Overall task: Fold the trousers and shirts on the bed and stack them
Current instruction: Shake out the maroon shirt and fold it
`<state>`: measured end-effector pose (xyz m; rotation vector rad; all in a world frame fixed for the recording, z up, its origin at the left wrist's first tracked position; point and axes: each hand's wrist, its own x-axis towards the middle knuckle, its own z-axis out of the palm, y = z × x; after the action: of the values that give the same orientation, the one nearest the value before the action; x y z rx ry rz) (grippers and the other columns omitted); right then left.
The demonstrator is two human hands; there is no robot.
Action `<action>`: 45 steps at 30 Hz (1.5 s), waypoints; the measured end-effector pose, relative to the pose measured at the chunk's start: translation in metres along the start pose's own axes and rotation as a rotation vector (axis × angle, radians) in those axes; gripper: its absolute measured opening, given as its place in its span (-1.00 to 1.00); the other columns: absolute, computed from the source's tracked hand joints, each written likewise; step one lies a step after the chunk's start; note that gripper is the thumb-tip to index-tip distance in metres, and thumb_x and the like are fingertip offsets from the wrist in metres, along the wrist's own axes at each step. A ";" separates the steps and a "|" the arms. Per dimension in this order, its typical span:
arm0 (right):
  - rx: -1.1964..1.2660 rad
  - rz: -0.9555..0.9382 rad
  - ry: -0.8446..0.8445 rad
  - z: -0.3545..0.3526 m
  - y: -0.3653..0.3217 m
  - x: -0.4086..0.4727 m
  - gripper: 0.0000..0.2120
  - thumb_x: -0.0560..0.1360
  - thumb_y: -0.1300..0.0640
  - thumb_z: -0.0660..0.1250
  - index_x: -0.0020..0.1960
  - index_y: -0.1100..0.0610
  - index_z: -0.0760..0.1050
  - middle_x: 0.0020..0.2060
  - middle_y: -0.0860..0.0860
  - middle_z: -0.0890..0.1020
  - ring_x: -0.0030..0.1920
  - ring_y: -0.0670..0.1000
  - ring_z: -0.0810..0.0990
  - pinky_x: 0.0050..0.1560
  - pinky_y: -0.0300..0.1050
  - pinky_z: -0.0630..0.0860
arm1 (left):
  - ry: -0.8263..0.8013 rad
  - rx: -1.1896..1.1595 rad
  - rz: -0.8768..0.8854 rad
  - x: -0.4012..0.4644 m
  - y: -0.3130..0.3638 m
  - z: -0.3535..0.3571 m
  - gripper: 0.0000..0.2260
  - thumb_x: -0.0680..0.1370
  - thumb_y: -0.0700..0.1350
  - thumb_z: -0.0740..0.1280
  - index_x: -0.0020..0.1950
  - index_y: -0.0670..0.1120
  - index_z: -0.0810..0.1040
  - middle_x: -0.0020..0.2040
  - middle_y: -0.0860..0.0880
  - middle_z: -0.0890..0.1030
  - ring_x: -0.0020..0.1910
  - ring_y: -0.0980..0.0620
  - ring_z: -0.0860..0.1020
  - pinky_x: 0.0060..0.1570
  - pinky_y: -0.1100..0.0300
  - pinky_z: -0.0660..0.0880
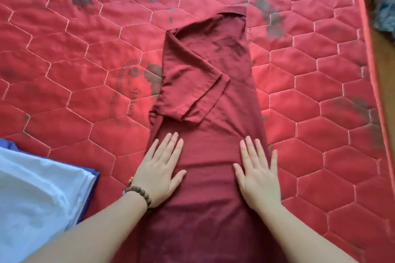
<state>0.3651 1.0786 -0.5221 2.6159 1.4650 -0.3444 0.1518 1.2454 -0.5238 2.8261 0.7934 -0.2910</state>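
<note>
fingers (171, 145) spread and flat, gripping nothing | left hand (159, 174) and right hand (257, 179) press the lower half of the maroon polo shirt (205, 83), likely smoothing it for the next fold | shirt lies lengthwise mid-bed (64, 49), sides and sleeve tucked in | white garment (38, 188) lies left, apart

A dark red shirt (205, 96) is lying lengthwise on the red quilted mattress (74, 53), its sleeve folded inward. The left hand (159, 172) and right hand (257, 174) are pressing flat on its near part, fingers spread. White and blue folded clothes (38, 194) are sitting at near left.
</note>
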 end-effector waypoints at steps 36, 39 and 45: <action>-0.045 -0.372 0.019 0.012 0.082 -0.196 -0.05 0.18 0.60 0.27 0.46 -0.03 0.32 0.50 0.13 0.19 0.48 0.21 0.21 0.43 0.24 0.14 | -0.074 0.155 0.379 -0.195 0.024 0.018 -0.12 0.13 -0.46 0.36 0.44 -0.03 0.39 0.44 -0.12 0.37 0.42 -0.18 0.33 0.33 -0.17 0.32; -0.118 -0.534 0.021 0.006 0.087 -0.194 -0.06 0.14 0.58 0.29 0.43 -0.03 0.38 0.50 0.14 0.21 0.48 0.21 0.22 0.40 0.29 0.17 | -0.085 0.124 0.358 -0.196 0.032 0.019 -0.12 0.11 -0.42 0.35 0.42 0.02 0.41 0.43 -0.14 0.38 0.42 -0.17 0.34 0.33 -0.17 0.31; 0.169 -0.519 0.035 -0.005 0.056 -0.177 -0.53 0.14 0.59 0.38 -0.07 0.20 0.69 0.08 0.18 0.66 0.17 0.28 0.58 0.31 0.34 0.25 | 0.079 -0.105 0.120 -0.181 0.066 0.006 -0.53 0.19 -0.43 0.31 -0.04 -0.03 0.70 0.02 -0.14 0.62 0.04 -0.19 0.59 0.05 -0.12 0.46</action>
<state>0.3245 0.9047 -0.4724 2.3240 2.2063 -0.4904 0.0340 1.0999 -0.4781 2.7861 0.6312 -0.1166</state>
